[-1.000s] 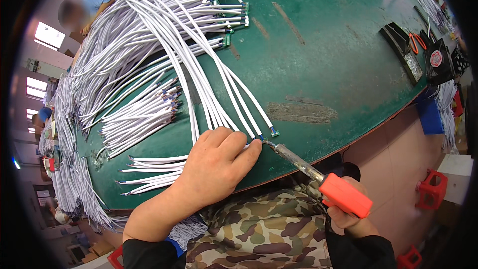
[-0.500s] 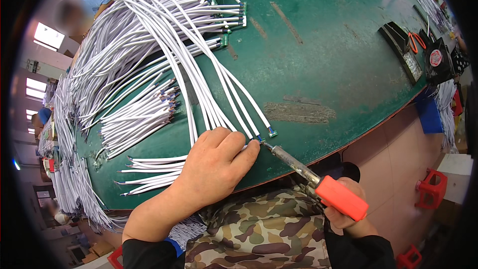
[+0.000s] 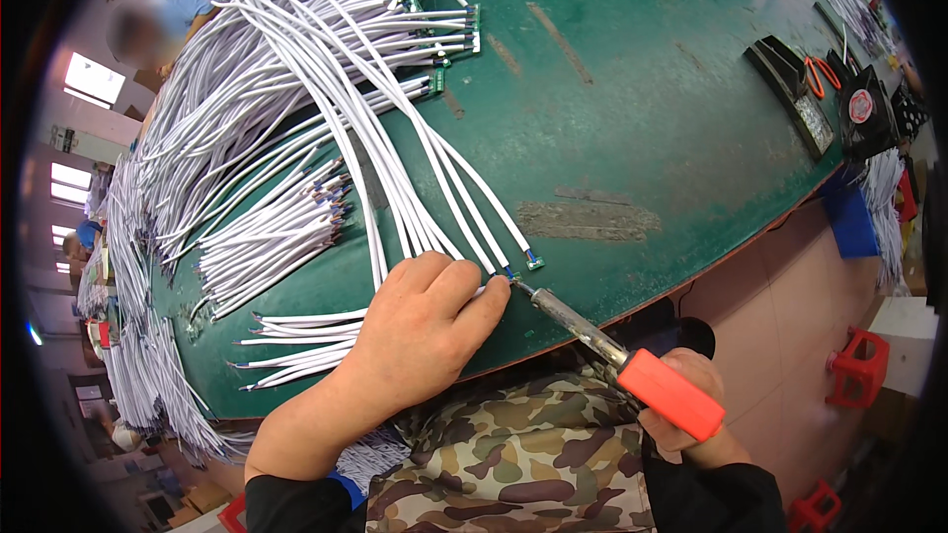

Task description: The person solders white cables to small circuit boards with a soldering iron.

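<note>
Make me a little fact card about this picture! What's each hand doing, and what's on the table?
Left hand: fingertips beside the end of a white cable; what they pinch is hidden
Right hand: holding a soldering iron by its red handle
Iron's tip: by the left fingertips; too small to tell if it touches
Table: green, with worn patches
Big pile: long white cables, on the upper left
Small bundle: shorter white cables, left of the left hand
Floor: red stool, on the right
</note>
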`<state>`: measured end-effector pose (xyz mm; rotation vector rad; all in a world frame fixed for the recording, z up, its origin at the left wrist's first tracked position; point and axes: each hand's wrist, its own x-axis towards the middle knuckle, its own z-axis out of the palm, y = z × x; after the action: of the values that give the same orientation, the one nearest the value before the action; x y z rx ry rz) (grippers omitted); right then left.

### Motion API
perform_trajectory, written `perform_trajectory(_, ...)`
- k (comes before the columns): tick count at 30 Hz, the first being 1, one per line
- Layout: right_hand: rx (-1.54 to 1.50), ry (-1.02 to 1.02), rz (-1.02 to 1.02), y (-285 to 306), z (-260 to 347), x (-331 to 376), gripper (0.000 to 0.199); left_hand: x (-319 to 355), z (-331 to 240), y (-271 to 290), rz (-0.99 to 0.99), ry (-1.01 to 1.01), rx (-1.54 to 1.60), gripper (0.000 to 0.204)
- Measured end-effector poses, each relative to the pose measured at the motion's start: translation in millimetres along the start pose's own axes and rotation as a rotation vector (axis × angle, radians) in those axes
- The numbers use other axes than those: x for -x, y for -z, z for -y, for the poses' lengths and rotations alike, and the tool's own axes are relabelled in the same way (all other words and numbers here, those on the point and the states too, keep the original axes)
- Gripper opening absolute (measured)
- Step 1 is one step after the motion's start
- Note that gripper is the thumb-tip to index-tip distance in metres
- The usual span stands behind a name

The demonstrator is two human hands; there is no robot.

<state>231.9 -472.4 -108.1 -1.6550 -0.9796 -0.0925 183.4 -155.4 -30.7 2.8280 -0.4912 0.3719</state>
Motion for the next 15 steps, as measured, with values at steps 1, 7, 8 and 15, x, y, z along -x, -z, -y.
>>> perform_trajectory(1,0.033,-0.034,0.065,4.4,1.6,-1.2,0.031,0.1,0.1,-0.1,0.0,0.0,0.001,0.034)
perform_trajectory(7,0.073,-0.088,0.079,5.9,3.4,-0.1,0.02,0.5,0.2,-0.2,-0.003,0.002,0.003,0.035)
perform_trajectory(8,0.081,-0.092,0.071,5.5,3.7,-0.5,0.022,0.4,0.1,0.3,0.003,0.006,0.004,0.035)
perform_trajectory(15,0.046,-0.114,0.041,2.8,0.8,2.8,0.029,0.3,-0.1,1.2,0.007,0.008,0.0,0.034)
